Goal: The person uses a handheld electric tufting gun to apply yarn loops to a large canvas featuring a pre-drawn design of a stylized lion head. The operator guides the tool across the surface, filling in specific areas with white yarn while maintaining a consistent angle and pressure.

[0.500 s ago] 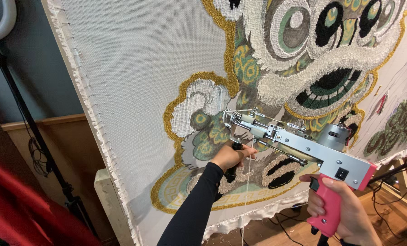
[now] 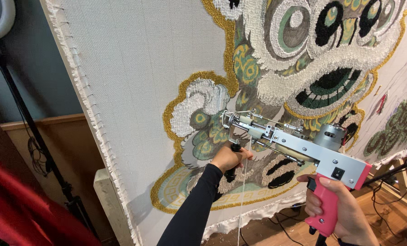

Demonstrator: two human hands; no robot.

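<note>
A tufting gun (image 2: 299, 150) with a grey metal body and a pink grip points at a stretched white cloth (image 2: 144, 68). My right hand (image 2: 338, 212) is closed around the pink grip, a finger by the trigger. My left hand (image 2: 228, 157), in a black sleeve, grips the gun's black front handle under the needle end. The needle tip sits against a green and gold tufted patch. A white yarn strand (image 2: 242, 191) hangs down from the gun. The cloth bears a large tufted creature face (image 2: 313, 54) in white, gold, green and black.
The cloth is tacked to a pale wooden frame (image 2: 105, 191) along its left edge. A black stand pole (image 2: 25, 123) rises at the left before a grey wall. Red fabric (image 2: 16, 205) fills the lower left. Cables (image 2: 390, 191) lie on the wooden floor at the right.
The gun and both hands have hardly moved; the gun's tip stays on the same green and gold patch.
</note>
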